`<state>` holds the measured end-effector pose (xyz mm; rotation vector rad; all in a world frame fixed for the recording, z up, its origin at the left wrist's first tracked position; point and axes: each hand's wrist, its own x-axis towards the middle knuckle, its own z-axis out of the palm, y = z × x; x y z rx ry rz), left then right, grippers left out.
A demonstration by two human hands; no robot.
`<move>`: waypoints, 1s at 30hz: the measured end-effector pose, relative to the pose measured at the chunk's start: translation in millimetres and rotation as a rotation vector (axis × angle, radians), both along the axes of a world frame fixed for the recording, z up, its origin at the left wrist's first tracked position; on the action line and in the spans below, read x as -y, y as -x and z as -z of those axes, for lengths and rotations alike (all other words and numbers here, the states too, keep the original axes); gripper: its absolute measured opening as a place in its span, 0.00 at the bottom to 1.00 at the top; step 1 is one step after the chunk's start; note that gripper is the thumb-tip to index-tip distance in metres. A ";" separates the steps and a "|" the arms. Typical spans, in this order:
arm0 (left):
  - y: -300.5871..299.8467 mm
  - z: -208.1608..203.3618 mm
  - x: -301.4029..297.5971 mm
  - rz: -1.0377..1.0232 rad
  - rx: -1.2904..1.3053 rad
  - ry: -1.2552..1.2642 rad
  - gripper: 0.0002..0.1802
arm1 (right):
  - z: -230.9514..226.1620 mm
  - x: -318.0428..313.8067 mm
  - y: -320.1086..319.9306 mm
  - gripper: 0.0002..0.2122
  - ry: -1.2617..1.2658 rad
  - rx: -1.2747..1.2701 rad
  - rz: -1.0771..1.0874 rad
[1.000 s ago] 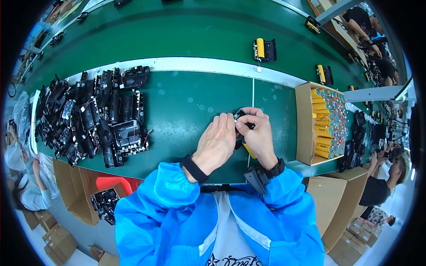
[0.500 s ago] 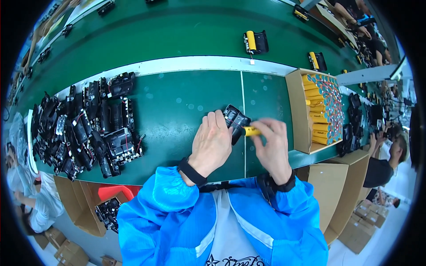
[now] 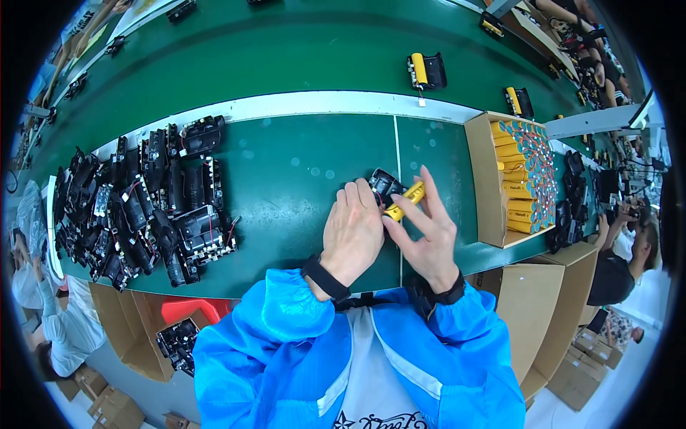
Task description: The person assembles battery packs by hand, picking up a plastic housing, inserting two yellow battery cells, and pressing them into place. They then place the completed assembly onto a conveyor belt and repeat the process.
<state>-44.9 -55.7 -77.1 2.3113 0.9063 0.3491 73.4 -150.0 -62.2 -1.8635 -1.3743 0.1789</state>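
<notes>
My left hand [image 3: 354, 232] is closed on a black plastic housing [image 3: 386, 184], whose lower part the fingers cover. Against the housing's right side lies a yellow battery cell [image 3: 406, 201], tilted with its upper end to the right. My right hand [image 3: 429, 232] grips this cell between thumb and fingers. At the right stands a cardboard box [image 3: 489, 182] holding many yellow cells [image 3: 522, 175] stacked on their sides, with thin wires at their ends.
A heap of black housings [image 3: 143, 207] covers the table's left part. Beyond a white rail [image 3: 300, 104], a green belt [image 3: 321, 53] carries housings with yellow cells [image 3: 426, 71]. Open cartons [image 3: 532, 314] stand below the table's near edge. Other people sit at both sides.
The yellow cell has turned from nearly level to a steep slant beside the housing. Both my hands sit slightly further right in view. On the belt, the housings have shifted right.
</notes>
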 end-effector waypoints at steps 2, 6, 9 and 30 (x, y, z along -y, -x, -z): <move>2.1 3.3 -2.1 0.031 -0.006 -0.037 0.23 | 4.4 -3.8 7.8 0.15 0.004 -0.024 0.007; 14.8 2.7 -9.5 0.126 0.100 -0.073 0.24 | 8.9 -9.5 12.4 0.15 0.030 -0.028 -0.003; 32.5 -9.5 -22.1 0.165 0.136 0.137 0.24 | 9.7 -12.4 14.7 0.14 0.061 0.066 -0.022; 39.9 -37.0 -53.3 0.533 -0.077 -0.198 0.22 | 9.5 -23.8 23.5 0.23 0.021 0.090 0.023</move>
